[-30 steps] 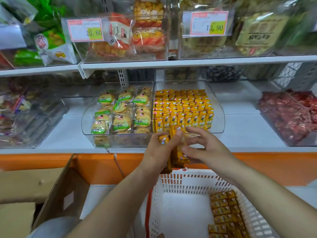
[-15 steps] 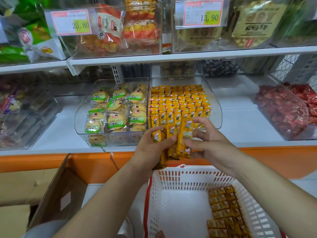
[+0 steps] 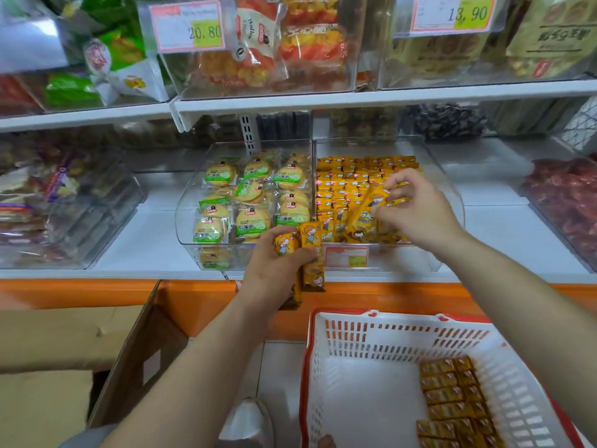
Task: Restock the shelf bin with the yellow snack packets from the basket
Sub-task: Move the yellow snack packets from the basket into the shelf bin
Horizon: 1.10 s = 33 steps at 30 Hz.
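The left hand (image 3: 274, 268) was low in front of the shelf (image 3: 145, 240) edge. Its fingers were curled round a bundle of yellow snack packets (image 3: 310, 244), held upright. Each wrapper carried a cartoon child; the lettering was too small to read. The right hand (image 3: 416, 215) reached over the front lip of the clear shelf bin (image 3: 403, 258), thumb and fingertips pinching a single packet (image 3: 366, 211). That packet was tilted, with its lower end among the front row. The bin held dense rows of stocked packets (image 3: 349, 176) from the back wall nearly to the front. A small pink-bordered label (image 3: 346, 256) on the bin's front was illegible. Spare packets (image 3: 452, 392) lay in flat rows at the right side of the white, red-rimmed basket (image 3: 371, 344) below the shelf. The neighbouring bin (image 3: 185, 221), touching on the left, held round biscuits (image 3: 252, 192) in clear wrap with green labels; the brand mark was not legible. Upper-shelf price tags read "20.80" (image 3: 189, 27) and "13.90" (image 3: 452, 12). An open cardboard box (image 3: 139, 360) stood left of the basket.
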Motion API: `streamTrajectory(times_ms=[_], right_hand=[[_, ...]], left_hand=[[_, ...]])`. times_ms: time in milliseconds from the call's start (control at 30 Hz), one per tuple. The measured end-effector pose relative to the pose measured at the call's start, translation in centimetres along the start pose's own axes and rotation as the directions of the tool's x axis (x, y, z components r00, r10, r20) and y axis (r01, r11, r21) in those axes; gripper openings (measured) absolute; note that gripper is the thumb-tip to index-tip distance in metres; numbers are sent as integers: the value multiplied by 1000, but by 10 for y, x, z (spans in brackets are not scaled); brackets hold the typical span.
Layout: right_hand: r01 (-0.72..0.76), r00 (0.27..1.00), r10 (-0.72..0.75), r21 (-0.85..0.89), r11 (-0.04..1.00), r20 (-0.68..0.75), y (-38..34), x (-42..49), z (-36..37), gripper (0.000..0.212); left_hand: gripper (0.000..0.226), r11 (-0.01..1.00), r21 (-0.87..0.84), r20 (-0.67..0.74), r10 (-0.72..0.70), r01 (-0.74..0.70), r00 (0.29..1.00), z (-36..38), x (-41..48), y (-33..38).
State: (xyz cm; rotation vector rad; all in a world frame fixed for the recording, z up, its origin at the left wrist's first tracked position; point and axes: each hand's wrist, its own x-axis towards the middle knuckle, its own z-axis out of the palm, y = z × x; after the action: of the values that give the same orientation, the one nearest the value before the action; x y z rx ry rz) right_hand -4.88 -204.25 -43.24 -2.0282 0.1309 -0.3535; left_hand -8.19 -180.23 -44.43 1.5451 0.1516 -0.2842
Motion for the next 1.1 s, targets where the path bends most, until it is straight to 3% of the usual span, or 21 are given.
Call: streamTrajectory(times_ms=[233, 500, 567, 700, 867, 1100], right_hand=[[64, 988, -19, -296, 953, 151, 20, 35, 53, 35], [10, 984, 61, -395, 919, 167, 26, 33, 69, 36], [54, 990, 7, -426, 903, 141, 17, 24, 57, 35], [87, 983, -65, -121, 989, 174, -2, -17, 21, 17], [-143, 955, 62, 264, 954, 291, -7, -73, -10, 27], [-213, 928, 82, 338, 917, 363, -2, -78, -26, 27]], left_hand=[[39, 1000, 18, -20, 15, -14, 1000, -9, 0, 0], [41, 999, 28, 28, 35, -36, 999, 0, 3, -2], [40, 999, 29, 33, 44, -45, 998, 2, 3, -2], [39, 998, 38, 85, 47, -51, 995, 10, 1, -1], [43, 994, 65, 238, 70, -88, 969, 31, -11, -7], [44, 985, 103, 314, 98, -136, 944, 58, -23, -10]])
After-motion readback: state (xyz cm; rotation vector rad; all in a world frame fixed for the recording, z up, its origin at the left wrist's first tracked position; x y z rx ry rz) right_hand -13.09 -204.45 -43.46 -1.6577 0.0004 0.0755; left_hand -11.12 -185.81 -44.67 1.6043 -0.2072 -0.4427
